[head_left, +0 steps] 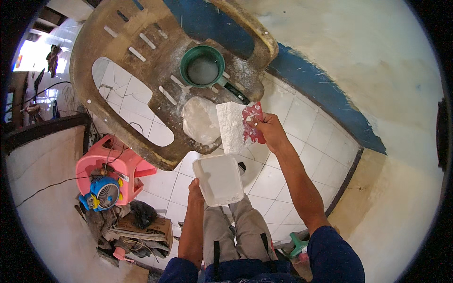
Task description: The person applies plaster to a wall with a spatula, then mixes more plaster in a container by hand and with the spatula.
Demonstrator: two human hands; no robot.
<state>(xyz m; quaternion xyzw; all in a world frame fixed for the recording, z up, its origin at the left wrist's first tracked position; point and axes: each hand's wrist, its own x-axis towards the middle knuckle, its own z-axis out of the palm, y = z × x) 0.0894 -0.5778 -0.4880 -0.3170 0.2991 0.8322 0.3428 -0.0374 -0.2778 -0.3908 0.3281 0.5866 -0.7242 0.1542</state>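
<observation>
My right hand point(270, 128) grips a flat red scraper point(255, 123) by its paint-spattered edge. White powder point(229, 126) covers most of the scraper's face. Below it and slightly to the left, my left hand point(195, 191) holds a white plastic tub point(239, 183) by its left side. The tub's inside looks pale, and I cannot tell whether anything coats its bottom. Just left of the scraper, a clear plastic bag point(200, 120) of whitish material rests on the worn brown plastic chair point(165, 47). Behind the bag stands a green dipper point(203, 50) holding greyish liquid.
On the left, a pink plastic stool point(96, 160) has a small blue fan point(104, 192) by it. A cardboard box point(160, 227) and scraps lie lower left. White floor tiles point(295, 115) run up to a blue-and-cream wall point(325, 80) on the right.
</observation>
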